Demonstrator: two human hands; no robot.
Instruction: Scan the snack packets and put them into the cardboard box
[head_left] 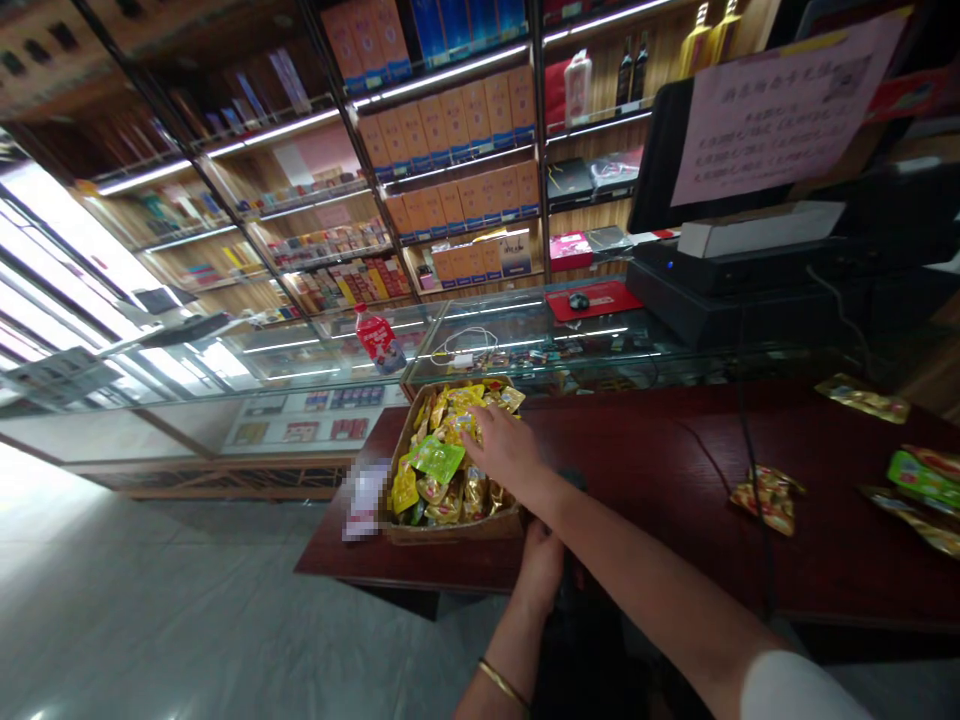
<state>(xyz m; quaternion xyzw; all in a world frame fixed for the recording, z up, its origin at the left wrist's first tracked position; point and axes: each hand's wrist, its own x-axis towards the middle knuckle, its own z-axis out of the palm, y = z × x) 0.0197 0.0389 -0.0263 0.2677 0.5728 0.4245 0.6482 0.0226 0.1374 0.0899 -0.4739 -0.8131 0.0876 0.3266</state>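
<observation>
A cardboard box (pixel 457 533) filled with small snack packets stands on a dark red table. Most packets are gold or yellow; one green packet (pixel 437 459) lies on top. My right hand (pixel 501 445) reaches over the box's right side, its fingers bent apart and touching the yellow packets (pixel 459 428), with nothing visibly gripped. Close to the box's near right corner is my left hand (pixel 541 562), a gold bangle on its wrist. Its fingers are largely hidden by my right forearm and the box, so its hold cannot be made out.
Loose packets, including a gold one (pixel 766 498) and a green one (pixel 926 475), lie on the table (pixel 637 450). A thin cable crosses it. Behind stand a glass counter with a red-labelled bottle (pixel 379 340), a mouse (pixel 578 300), a monitor (pixel 656 160) and stocked shelves.
</observation>
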